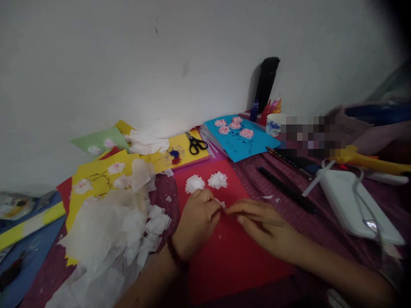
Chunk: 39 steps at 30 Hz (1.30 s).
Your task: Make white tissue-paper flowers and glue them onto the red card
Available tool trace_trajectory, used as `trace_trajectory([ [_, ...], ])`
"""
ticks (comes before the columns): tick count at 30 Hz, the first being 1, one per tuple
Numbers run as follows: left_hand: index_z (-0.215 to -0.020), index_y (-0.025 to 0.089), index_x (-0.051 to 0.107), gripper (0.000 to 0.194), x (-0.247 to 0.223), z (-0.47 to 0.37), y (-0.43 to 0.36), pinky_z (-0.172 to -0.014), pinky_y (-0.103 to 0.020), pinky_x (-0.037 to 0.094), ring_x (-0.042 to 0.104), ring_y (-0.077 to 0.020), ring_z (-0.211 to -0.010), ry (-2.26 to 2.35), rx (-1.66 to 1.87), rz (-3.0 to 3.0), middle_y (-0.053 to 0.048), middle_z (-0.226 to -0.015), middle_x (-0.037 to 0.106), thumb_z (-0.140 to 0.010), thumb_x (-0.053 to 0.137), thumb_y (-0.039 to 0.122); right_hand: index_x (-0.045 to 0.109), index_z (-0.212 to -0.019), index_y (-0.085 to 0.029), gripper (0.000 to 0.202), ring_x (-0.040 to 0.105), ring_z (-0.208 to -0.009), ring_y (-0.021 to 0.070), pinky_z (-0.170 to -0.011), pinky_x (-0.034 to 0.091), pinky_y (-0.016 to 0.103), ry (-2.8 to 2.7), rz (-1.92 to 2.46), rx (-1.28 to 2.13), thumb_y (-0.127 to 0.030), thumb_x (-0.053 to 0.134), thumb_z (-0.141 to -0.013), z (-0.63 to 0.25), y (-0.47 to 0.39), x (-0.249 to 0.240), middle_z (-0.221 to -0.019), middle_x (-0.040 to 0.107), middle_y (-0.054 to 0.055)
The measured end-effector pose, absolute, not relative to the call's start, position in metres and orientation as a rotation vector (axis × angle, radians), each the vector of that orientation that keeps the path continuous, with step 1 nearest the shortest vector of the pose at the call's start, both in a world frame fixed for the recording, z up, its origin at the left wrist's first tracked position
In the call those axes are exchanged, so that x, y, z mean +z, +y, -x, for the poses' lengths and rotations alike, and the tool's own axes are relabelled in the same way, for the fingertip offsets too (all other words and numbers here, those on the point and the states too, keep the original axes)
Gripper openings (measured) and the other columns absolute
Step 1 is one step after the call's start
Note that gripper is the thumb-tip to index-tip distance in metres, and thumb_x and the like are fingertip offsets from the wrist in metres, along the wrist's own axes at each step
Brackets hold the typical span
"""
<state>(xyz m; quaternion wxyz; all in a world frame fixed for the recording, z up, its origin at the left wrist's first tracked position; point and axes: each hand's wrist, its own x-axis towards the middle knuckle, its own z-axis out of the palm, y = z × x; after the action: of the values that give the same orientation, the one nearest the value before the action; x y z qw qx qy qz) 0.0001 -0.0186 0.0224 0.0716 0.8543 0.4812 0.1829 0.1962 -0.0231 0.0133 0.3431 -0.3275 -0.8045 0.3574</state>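
Observation:
A red sheet of paper point(237, 261) lies under both hands. Near its top sit two white tissue-paper flowers point(194, 184). My left hand point(197, 220), with a dark beaded bracelet at the wrist, is closed in a pinch over the sheet. At its fingertips shows a small piece of white tissue paper point(221, 202), partly hidden by the fingers. My right hand point(268, 226) grips a thin brown stick point(269, 220), whose tip points to that tissue piece. Whether the stick touches it, I cannot tell.
Left of the sheet lie a heap of white tissue paper point(102, 231) and cut tissue squares point(156, 222). Black scissors point(196, 145) rest on yellow paper behind. A blue flower picture point(229, 143), a patterned cup point(274, 125), a black pen point(285, 188) and a white power bank point(356, 207) lie beyond and right.

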Motion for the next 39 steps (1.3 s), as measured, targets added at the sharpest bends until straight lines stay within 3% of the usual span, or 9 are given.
trace_trajectory([
  [4, -0.090, 0.015, 0.066, 0.017, 0.002, -0.004, -0.042, -0.074, -0.035, 0.051, 0.058, -0.0199, -0.079, 1.473, 0.446, -2.474, -0.006, -0.084, 0.064, -0.084, 0.051, 0.008, 0.061, -0.103, -0.017, 0.024, 0.060, -0.085, 0.0204, -0.076, 0.045, 0.036, -2.321, 0.769, 0.656, -0.007, 0.045, -0.087, -0.196, -0.034, -0.010, -0.091, 0.067, 0.007],
  [8, -0.111, 0.011, 0.059, 0.032, -0.010, -0.005, -0.067, -0.084, -0.039, 0.053, 0.062, -0.0218, -0.091, 1.549, 0.478, -2.515, -0.010, -0.101, 0.067, -0.084, 0.044, 0.006, 0.060, -0.103, -0.014, 0.018, 0.057, -0.080, 0.0207, -0.075, 0.044, 0.037, -2.522, 0.705, 0.555, -0.011, 0.052, -0.088, -0.194, -0.040, -0.018, -0.091, 0.066, 0.007],
  [12, -0.120, 0.004, 0.054, 0.041, -0.029, 0.001, -0.078, -0.085, -0.039, 0.055, 0.064, -0.0251, -0.099, 1.479, 0.465, -2.749, -0.015, -0.112, 0.067, -0.079, 0.045, 0.006, 0.059, -0.104, -0.013, 0.019, 0.057, -0.079, 0.0200, -0.075, 0.044, 0.036, -2.575, 0.695, 0.458, -0.012, 0.057, -0.085, -0.190, -0.041, -0.021, -0.091, 0.066, 0.007],
  [17, -0.127, 0.007, 0.049, 0.047, -0.051, 0.011, -0.078, -0.088, -0.033, 0.054, 0.063, -0.0220, -0.105, 1.406, 0.418, -2.866, -0.011, -0.122, 0.064, -0.081, 0.050, 0.011, 0.059, -0.101, -0.016, 0.016, 0.058, -0.077, 0.0189, -0.076, 0.042, 0.035, -2.513, 0.751, 0.345, -0.011, 0.049, -0.090, -0.186, -0.040, -0.031, -0.087, 0.066, 0.005],
  [22, -0.124, 0.013, 0.053, 0.042, -0.063, 0.016, -0.081, -0.080, -0.034, 0.057, 0.065, -0.0241, -0.097, 1.460, 0.424, -2.860, -0.009, -0.119, 0.066, -0.083, 0.054, 0.021, 0.059, -0.100, -0.017, 0.014, 0.058, -0.077, 0.0191, -0.076, 0.041, 0.035, -2.521, 0.773, 0.379, -0.015, 0.050, -0.091, -0.187, -0.038, -0.037, -0.087, 0.066, 0.005],
  [26, -0.104, 0.021, 0.062, 0.022, -0.069, 0.015, -0.086, -0.077, -0.035, 0.058, 0.066, -0.0230, -0.092, 1.470, 0.503, -2.810, -0.004, -0.110, 0.069, -0.085, 0.051, 0.020, 0.059, -0.104, -0.018, 0.016, 0.059, -0.078, 0.0188, -0.075, 0.043, 0.034, -2.551, 0.778, 0.359, -0.019, 0.046, -0.094, -0.187, -0.034, -0.031, -0.088, 0.066, 0.006],
  [29, -0.091, 0.021, 0.064, 0.016, -0.069, 0.013, -0.087, -0.078, -0.034, 0.058, 0.066, -0.0218, -0.090, 1.440, 0.525, -2.790, -0.005, -0.104, 0.069, -0.084, 0.050, 0.017, 0.058, -0.108, -0.017, 0.018, 0.060, -0.080, 0.0191, -0.075, 0.044, 0.034, -2.533, 0.768, 0.351, -0.020, 0.045, -0.094, -0.187, -0.031, -0.031, -0.092, 0.067, 0.006],
  [34, -0.088, 0.019, 0.064, 0.017, -0.066, 0.008, -0.089, -0.071, -0.033, 0.059, 0.066, -0.0231, -0.087, 1.473, 0.526, -2.818, -0.006, -0.101, 0.070, -0.082, 0.050, 0.012, 0.057, -0.113, -0.015, 0.024, 0.062, -0.086, 0.0212, -0.080, 0.046, 0.039, -2.472, 0.763, 0.422, -0.017, 0.041, -0.095, -0.185, -0.028, -0.034, -0.100, 0.069, 0.009],
  [39, -0.083, 0.019, 0.063, 0.015, -0.064, 0.008, -0.090, -0.068, -0.032, 0.059, 0.067, -0.0231, -0.083, 1.463, 0.560, -2.845, -0.006, -0.099, 0.070, -0.078, 0.053, 0.010, 0.060, -0.109, -0.020, 0.027, 0.063, -0.088, 0.0190, -0.080, 0.047, 0.036, -2.321, 0.859, 0.627, -0.010, 0.043, -0.091, -0.187, -0.030, -0.023, -0.098, 0.069, 0.006],
])
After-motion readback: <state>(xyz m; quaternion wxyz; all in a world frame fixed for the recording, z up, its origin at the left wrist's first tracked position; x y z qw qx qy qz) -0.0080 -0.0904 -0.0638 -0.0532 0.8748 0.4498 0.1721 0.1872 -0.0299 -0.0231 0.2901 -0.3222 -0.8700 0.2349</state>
